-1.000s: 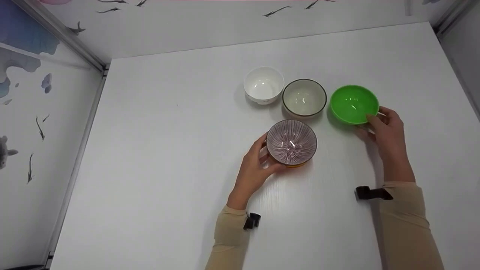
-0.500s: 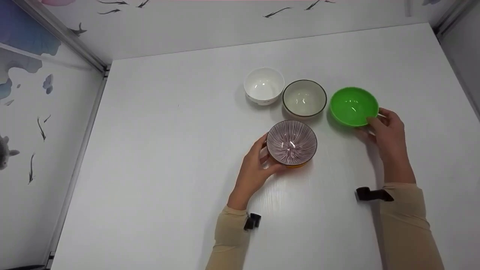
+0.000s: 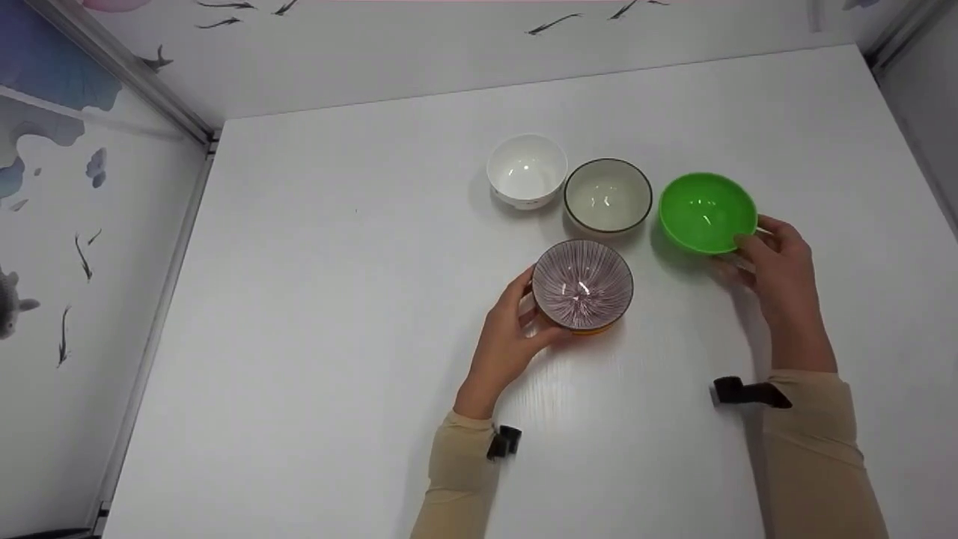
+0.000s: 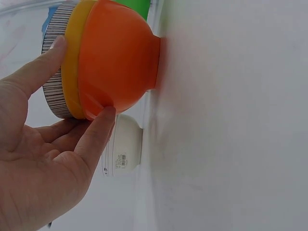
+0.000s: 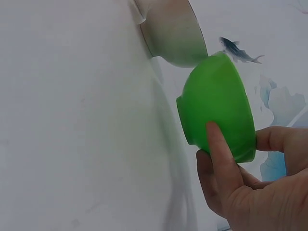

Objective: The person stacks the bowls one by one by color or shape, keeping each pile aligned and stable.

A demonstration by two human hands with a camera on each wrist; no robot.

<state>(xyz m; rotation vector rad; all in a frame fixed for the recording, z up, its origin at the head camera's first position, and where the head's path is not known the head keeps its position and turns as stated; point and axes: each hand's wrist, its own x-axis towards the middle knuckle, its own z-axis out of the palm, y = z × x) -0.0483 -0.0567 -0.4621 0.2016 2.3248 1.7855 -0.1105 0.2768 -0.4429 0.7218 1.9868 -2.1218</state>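
Note:
My left hand holds a stack of bowls at its left side, thumb near the front and fingers around the back. On top is a purple-striped bowl; the left wrist view shows a yellow bowl under it and an orange bowl at the bottom, its foot at the table. With the thumb at the rim and fingers under the side, my right hand grips a green bowl. In the right wrist view the green bowl is tilted, its foot just off the tabletop.
Behind the stack stands a grey-white bowl with a dark rim. A white bowl stands to its left, rims close together. The white table meets printed wall panels at the back and left.
My right forearm has shifted a little right and toward me, and the green bowl's near rim sits slightly lower in view. The left hand and its stack stay still.

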